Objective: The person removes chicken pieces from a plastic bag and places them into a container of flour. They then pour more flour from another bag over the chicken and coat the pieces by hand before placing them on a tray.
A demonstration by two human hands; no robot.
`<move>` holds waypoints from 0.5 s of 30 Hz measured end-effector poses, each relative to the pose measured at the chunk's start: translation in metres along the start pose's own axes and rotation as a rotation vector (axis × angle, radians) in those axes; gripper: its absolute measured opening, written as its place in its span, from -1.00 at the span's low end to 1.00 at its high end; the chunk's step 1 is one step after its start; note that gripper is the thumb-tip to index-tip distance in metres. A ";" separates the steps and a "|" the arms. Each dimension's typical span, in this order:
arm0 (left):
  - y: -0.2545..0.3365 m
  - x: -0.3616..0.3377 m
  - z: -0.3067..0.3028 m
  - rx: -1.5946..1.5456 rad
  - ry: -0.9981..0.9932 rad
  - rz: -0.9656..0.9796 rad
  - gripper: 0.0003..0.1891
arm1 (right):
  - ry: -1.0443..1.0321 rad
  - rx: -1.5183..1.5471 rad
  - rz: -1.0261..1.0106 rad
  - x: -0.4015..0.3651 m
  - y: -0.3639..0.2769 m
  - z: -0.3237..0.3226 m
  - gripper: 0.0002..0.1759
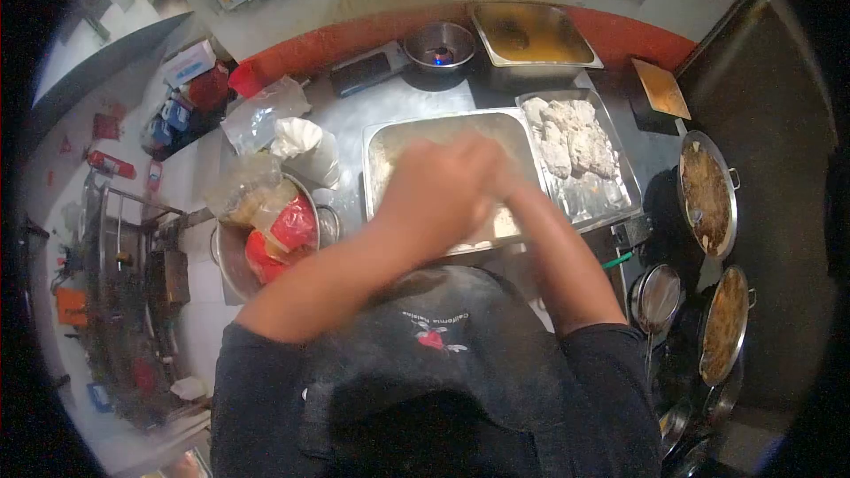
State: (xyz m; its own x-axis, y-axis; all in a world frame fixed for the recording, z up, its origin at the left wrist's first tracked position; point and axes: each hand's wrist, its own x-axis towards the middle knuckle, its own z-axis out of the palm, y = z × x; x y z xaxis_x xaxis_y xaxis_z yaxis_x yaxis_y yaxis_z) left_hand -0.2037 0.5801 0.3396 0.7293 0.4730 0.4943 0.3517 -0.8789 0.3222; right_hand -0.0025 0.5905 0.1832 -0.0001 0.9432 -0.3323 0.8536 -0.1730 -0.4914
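My left hand (431, 190) and my right hand (489, 168) are brought together above a metal tray (369, 146) of pale flour-like powder. Motion smears both, so their fingers and anything between them cannot be made out. The hands and forearms cover much of the powder; some pale stuff (505, 223) shows near the front edge. Right of this tray, a second metal tray (598, 199) bears several lumpy pieces coated in white (574, 137), heaped in its far half.
Pans of brown, oily-looking liquid (706, 190) stand at the right, beside a strainer (657, 296). A pot with red and clear plastic bags (288, 230) sits left, near an open bag of white powder (305, 155). Behind are a metal bowl (440, 42) and a pan of yellowish liquid (536, 35).
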 end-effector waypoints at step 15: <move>-0.109 -0.030 0.118 0.468 -0.589 -0.047 -0.89 | 0.178 1.486 -0.092 -0.115 0.063 -0.079 -0.51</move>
State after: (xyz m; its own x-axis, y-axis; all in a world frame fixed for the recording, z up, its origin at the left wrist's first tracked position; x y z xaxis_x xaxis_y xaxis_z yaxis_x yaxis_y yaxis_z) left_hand -0.1946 0.6539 0.1943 0.8541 0.5157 -0.0671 0.5075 -0.8547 -0.1094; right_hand 0.0923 0.4935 0.2545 0.1320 0.9688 -0.2097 -0.4391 -0.1325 -0.8886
